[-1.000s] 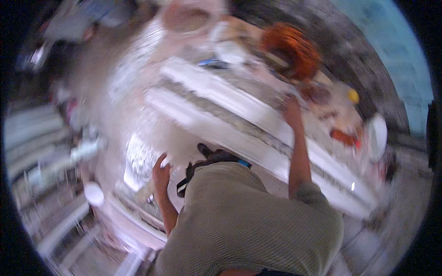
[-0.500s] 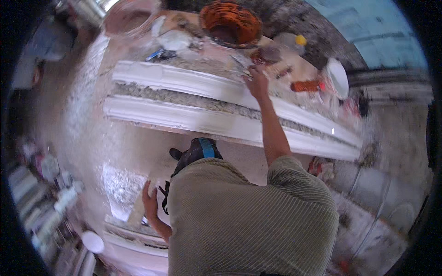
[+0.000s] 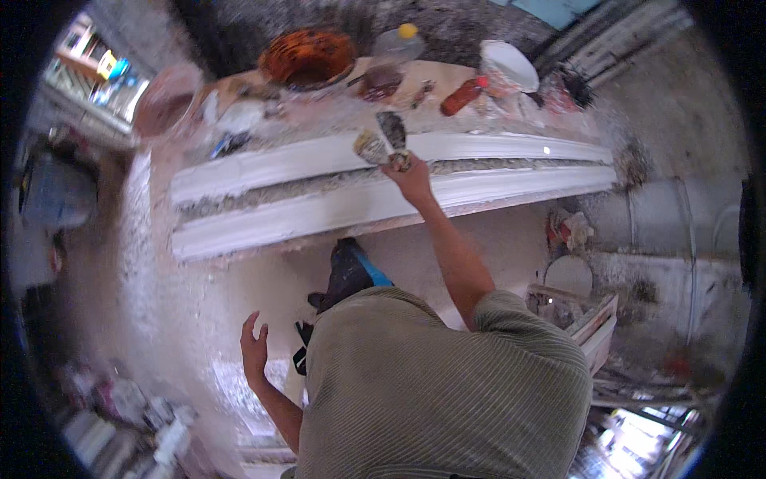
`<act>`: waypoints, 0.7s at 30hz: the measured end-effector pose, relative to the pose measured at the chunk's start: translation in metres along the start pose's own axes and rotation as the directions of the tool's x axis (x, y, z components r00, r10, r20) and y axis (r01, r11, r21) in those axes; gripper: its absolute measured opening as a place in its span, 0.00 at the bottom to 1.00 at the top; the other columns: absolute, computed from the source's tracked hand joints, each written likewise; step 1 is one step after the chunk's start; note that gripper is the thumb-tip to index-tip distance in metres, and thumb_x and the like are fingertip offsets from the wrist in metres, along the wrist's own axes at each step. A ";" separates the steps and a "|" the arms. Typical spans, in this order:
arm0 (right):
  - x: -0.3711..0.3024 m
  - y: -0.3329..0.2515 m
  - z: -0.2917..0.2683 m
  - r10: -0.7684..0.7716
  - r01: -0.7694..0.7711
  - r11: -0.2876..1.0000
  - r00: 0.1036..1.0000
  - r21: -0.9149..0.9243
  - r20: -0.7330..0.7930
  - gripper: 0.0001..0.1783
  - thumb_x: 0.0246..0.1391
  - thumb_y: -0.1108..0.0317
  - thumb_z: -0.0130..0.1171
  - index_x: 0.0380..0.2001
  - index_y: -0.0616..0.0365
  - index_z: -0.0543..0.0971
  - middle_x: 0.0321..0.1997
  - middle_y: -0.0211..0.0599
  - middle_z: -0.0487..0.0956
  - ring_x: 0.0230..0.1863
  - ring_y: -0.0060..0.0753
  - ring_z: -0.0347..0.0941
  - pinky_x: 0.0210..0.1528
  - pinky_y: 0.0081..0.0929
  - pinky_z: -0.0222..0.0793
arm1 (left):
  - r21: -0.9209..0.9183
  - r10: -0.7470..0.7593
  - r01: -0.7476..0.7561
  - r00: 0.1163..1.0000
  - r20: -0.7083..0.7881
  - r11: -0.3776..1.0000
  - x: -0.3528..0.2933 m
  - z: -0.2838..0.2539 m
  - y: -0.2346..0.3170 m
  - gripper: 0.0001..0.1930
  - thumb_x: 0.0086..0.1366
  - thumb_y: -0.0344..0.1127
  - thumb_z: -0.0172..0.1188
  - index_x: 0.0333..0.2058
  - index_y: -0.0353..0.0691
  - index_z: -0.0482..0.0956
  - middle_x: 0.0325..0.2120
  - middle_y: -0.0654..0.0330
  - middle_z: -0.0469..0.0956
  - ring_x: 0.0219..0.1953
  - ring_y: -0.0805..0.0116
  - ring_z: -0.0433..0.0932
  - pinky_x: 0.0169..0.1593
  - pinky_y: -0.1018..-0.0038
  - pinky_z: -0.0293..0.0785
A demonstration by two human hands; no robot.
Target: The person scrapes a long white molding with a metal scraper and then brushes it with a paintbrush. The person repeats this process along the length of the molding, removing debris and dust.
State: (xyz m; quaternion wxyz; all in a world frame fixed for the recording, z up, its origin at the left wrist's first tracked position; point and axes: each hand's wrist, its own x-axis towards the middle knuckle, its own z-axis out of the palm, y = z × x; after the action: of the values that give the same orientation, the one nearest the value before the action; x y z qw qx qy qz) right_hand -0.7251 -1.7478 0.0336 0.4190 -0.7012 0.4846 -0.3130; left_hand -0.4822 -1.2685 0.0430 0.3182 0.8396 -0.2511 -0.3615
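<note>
My right hand [image 3: 412, 177] is closed around a bunch of tools above two long white moldings. A dark, flat blade like that of a putty knife [image 3: 392, 128] sticks up from the fist. Beside it is a tool with a pale yellowish, rounded head [image 3: 369, 148], too blurred to name. The far molding [image 3: 263, 172] and the near molding [image 3: 295, 217] lie side by side on the workbench, a rough grey strip between them. Off to my left and away from the bench, my left hand [image 3: 254, 348] hangs with its fingers apart, holding nothing.
Along the bench's far side stand an orange-brown basin [image 3: 308, 60], a clear jug with a yellow cap [image 3: 399, 44], a red bottle [image 3: 463, 97] and a white bowl [image 3: 511, 65]. A pinkish bucket [image 3: 167, 100] is at the far left. A wooden frame [image 3: 594, 329] stands behind my right side.
My right hand has drawn back from the cluttered far side of the bench and now holds the tools up over the moldings. The view has turned; my left hand still hangs free.
</note>
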 end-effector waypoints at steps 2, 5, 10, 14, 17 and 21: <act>0.006 -0.020 -0.016 0.066 -0.069 0.979 0.998 -0.193 -0.021 0.15 0.44 0.69 0.75 0.28 0.61 0.76 0.28 0.34 0.78 0.28 0.28 0.72 0.35 0.27 0.71 | 0.023 0.038 -0.038 0.999 0.006 0.999 0.024 0.006 -0.004 0.21 0.67 0.29 0.58 0.58 0.38 0.73 0.59 0.50 0.72 0.63 0.54 0.68 0.66 0.63 0.62; 0.044 0.022 -0.033 -0.022 -0.035 0.916 0.990 -0.400 -0.137 0.15 0.44 0.69 0.73 0.25 0.63 0.75 0.38 0.43 0.81 0.34 0.42 0.77 0.37 0.34 0.74 | 0.083 0.085 -0.090 0.994 0.069 0.992 0.064 0.023 0.027 0.21 0.66 0.30 0.59 0.58 0.39 0.73 0.59 0.50 0.72 0.63 0.54 0.69 0.66 0.63 0.62; 0.105 0.061 -0.085 -0.358 0.251 0.881 0.907 -0.400 -0.220 0.14 0.45 0.68 0.70 0.36 0.60 0.80 0.45 0.46 0.79 0.46 0.52 0.76 0.49 0.39 0.73 | 0.155 0.130 -0.181 0.948 0.291 0.971 0.111 0.052 0.119 0.21 0.67 0.32 0.58 0.58 0.39 0.73 0.58 0.50 0.73 0.63 0.53 0.69 0.66 0.63 0.62; 0.149 0.149 -0.159 -0.145 0.004 0.978 0.727 -0.207 -0.671 0.12 0.57 0.66 0.62 0.40 0.61 0.77 0.38 0.48 0.80 0.41 0.54 0.77 0.44 0.41 0.72 | 0.162 0.071 -0.091 0.989 0.127 0.983 0.132 0.061 0.149 0.19 0.67 0.31 0.58 0.56 0.39 0.76 0.56 0.50 0.75 0.62 0.54 0.70 0.65 0.65 0.63; 0.210 0.285 -0.234 -0.132 -0.324 0.557 0.874 -0.765 -0.467 0.18 0.57 0.58 0.59 0.31 0.67 0.79 0.30 0.52 0.79 0.35 0.60 0.76 0.39 0.49 0.72 | 0.200 0.072 -0.083 0.996 0.058 0.976 0.137 0.063 0.186 0.17 0.67 0.32 0.58 0.54 0.38 0.77 0.54 0.51 0.76 0.60 0.55 0.72 0.65 0.65 0.64; 0.299 0.396 -0.302 -0.270 0.030 0.480 0.956 -0.877 -0.115 0.17 0.58 0.70 0.50 0.48 0.65 0.77 0.54 0.61 0.74 0.58 0.61 0.67 0.61 0.49 0.63 | 0.140 0.173 -0.179 0.983 0.057 0.974 0.152 0.094 0.201 0.15 0.67 0.28 0.58 0.52 0.39 0.78 0.50 0.52 0.78 0.56 0.56 0.75 0.62 0.66 0.67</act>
State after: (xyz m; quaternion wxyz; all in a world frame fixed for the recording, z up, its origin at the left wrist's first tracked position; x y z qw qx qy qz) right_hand -1.0458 -2.1859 -0.1727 -0.0806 -0.8129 0.5585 -0.1438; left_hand -0.4996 -1.5355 0.0683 0.2817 0.8266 -0.3571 -0.3315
